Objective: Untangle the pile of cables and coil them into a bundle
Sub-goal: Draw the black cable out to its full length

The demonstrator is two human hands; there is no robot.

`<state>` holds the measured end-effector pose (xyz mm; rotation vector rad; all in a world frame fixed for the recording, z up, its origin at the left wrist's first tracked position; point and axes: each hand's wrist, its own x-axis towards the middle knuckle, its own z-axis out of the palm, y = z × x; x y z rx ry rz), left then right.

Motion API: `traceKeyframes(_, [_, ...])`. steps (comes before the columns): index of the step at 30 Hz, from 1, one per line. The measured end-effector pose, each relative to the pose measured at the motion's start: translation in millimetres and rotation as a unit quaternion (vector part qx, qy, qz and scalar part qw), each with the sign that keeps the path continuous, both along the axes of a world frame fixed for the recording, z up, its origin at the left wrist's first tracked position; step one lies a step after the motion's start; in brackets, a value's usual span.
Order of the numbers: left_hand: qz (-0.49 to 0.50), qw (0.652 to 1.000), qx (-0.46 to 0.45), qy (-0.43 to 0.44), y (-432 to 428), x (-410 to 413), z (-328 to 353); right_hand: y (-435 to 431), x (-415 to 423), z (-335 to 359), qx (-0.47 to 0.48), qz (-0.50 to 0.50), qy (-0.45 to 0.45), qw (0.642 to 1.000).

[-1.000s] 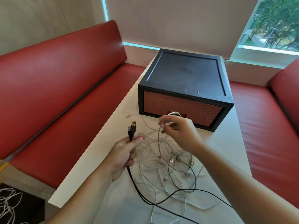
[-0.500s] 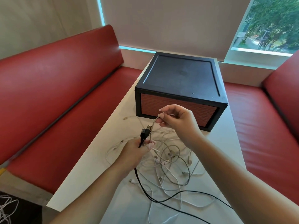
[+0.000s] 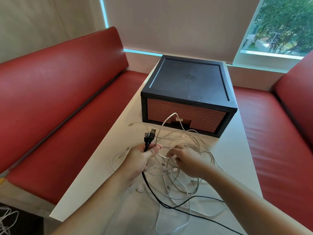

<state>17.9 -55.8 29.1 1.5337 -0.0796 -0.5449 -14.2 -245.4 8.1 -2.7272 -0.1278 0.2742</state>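
Observation:
A tangle of white cables [image 3: 184,182] lies on the white table [image 3: 235,160], with a black cable [image 3: 171,206] running through it. My left hand [image 3: 138,161] grips the black cable's two USB plugs [image 3: 149,136], which stick up from the fist. It also holds a white cable whose loop [image 3: 170,117] arches up toward the box. My right hand [image 3: 185,161] is down in the pile just right of the left hand. Its fingers are curled and pinch a white strand.
A black box with a brick-patterned front [image 3: 188,92] stands at the table's far end, close behind the pile. Red benches [image 3: 50,102] flank the table on both sides. More white cables [image 3: 6,217] lie on the floor at bottom left.
My right hand has dropped from in front of the box down into the pile. The white cable it held up is now in my left hand, beside the black plugs.

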Motion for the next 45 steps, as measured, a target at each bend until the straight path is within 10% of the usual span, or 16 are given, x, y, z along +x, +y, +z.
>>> traceKeyframes(7, [0.020,0.999,-0.022,0.016,8,3,3,-22,-13,-1,-0.052,0.028,0.045,0.997])
traceKeyframes(21, [0.045,0.998,-0.030,0.045,17,6,-9,-47,-9,9,0.069,-0.076,-0.194,0.976])
traceKeyframes(35, [0.070,0.997,-0.017,0.025,25,17,-23,-73,-14,19,0.030,-0.135,-0.162,0.977])
traceKeyframes(45, [0.070,0.997,-0.014,0.037,25,18,-18,-78,-23,12,0.084,-0.169,-0.326,0.926])
